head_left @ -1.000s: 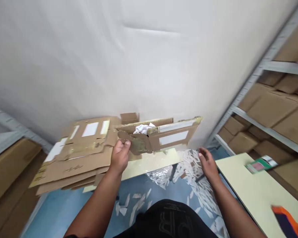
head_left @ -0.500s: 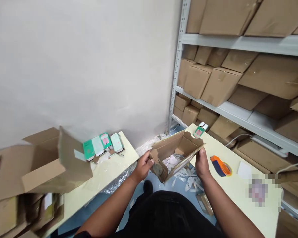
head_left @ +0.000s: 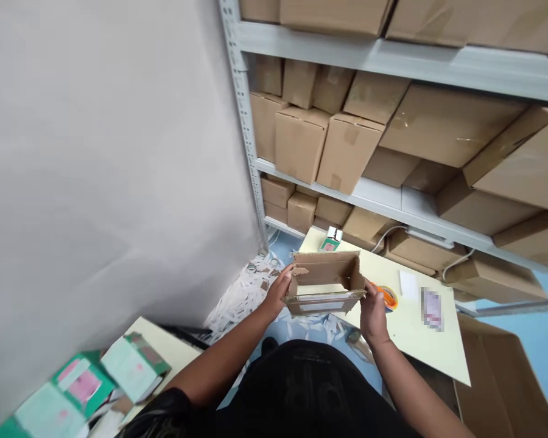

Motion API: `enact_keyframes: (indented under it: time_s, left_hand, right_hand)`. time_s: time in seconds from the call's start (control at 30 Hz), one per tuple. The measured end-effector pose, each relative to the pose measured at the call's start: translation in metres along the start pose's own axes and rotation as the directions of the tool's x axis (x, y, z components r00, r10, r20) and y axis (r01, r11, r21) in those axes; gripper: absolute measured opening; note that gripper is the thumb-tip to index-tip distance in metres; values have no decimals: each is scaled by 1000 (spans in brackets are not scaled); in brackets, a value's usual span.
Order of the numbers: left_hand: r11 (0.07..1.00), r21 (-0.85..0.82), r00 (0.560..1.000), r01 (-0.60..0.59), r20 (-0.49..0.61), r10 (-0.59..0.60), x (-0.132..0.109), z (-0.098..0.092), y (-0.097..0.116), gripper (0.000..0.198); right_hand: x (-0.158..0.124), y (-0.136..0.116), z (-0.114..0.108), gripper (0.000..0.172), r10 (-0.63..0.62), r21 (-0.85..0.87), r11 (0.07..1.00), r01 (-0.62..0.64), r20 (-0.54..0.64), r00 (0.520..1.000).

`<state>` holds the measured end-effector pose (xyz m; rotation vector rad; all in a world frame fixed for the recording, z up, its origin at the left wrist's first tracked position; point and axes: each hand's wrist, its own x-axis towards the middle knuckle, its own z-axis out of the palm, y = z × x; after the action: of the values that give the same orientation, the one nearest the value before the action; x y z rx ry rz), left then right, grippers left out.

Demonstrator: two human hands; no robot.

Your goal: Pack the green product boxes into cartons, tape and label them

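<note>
I hold a torn, open cardboard box point(head_left: 325, 302) in front of me with both hands. My left hand point(head_left: 277, 294) is closed on its left end, and my right hand point(head_left: 373, 313) grips its right end. A pale strip like the tabletop shows through the inside of the box. A white label is on its near side. Just beyond my right hand, an orange and blue tape dispenser point(head_left: 388, 298) lies on the pale yellow table point(head_left: 433, 350). A small green and white box point(head_left: 331, 239) stands at that table's far end.
Paper scraps point(head_left: 244, 295) litter the blue floor. Several green and white boxes point(head_left: 84, 383) lie on another table at lower left. Shelves point(head_left: 369, 198) of cardboard boxes rise beyond the right table. A white card point(head_left: 408, 285) and a blurred item point(head_left: 432, 309) lie on it.
The view has swung right. The box is turned and tilted differently, and the paper scraps that showed inside it are no longer seen there. Both hands still hold it.
</note>
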<state>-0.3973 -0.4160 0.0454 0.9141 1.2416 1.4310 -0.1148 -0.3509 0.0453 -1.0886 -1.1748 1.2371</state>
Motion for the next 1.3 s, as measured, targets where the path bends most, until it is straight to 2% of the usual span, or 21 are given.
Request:
enact_keyframes:
  time_s: [0.1, 0.17, 0.23, 0.33, 0.4, 0.5, 0.63, 0.7, 0.77, 0.83, 0.9, 1.0, 1.07, 1.2, 1.3]
  left_hand:
    - [995, 97, 998, 18, 51, -23, 44, 1, -6, 60]
    - [979, 204, 998, 9, 61, -22, 71, 9, -18, 57]
    - [938, 347, 998, -17, 70, -8, 93, 19, -34, 56]
    - [838, 528, 986, -138, 152, 66, 116, 34, -59, 61]
    - [774, 592, 972, -224, 195, 132, 126, 42, -69, 67]
    - [704, 653, 960, -281, 199, 198, 137, 53, -72, 68]
    - [664, 688, 956, -293, 193, 222, 147, 65, -68, 35]
    - [670, 692, 961, -271, 150, 233, 149, 68, -67, 28]
    - [681, 688, 964, -251, 116, 239, 148, 68, -67, 28]
    - [695, 676, 968, -242, 119, 222, 146, 66, -66, 29]
    - [717, 655, 971, -238, 170, 167, 141, 61, -65, 30]
    - [770, 600, 955, -215, 293, 39, 132, 48, -66, 32]
    - [814, 549, 942, -190, 335, -6, 126, 38, -68, 33]
    - [870, 451, 930, -200, 368, 23, 121, 28, -71, 38]
    - [838, 476, 919, -268, 387, 74, 126, 31, -71, 34]
  right_hand:
    - [16, 6, 3, 51, 112, 19, 994, -110, -112, 987]
    - [28, 14, -5, 41, 162, -57, 983, -175, -184, 969]
    - [40, 25, -18, 38, 160, -165, 966, -199, -222, 962]
    - [58, 45, -38, 42, 128, -339, 921, -192, -202, 971]
    - [69, 58, -50, 40, 117, -418, 893, -167, -142, 983]
    - [89, 68, -63, 32, 136, -450, 881, -145, -53, 989]
    - [113, 63, -82, 36, 206, -417, 892, -177, 26, 978]
    - [118, 57, -99, 41, 243, -352, 919, -176, 154, 958]
    - [114, 54, -116, 47, 257, -291, 943, -163, 320, 912]
    - [104, 53, -127, 55, 229, -315, 944, -95, 424, 876]
    - [90, 58, -125, 65, 190, -420, 907, -5, 400, 896]
    - [76, 69, -99, 68, 148, -593, 805, -15, 176, 973]
    - [73, 77, -78, 63, 92, -657, 753, -36, 50, 994]
    - [70, 85, -54, 59, -15, -715, 699, -21, -44, 999]
    - [61, 85, -47, 53, -46, -730, 683, -34, -90, 995]
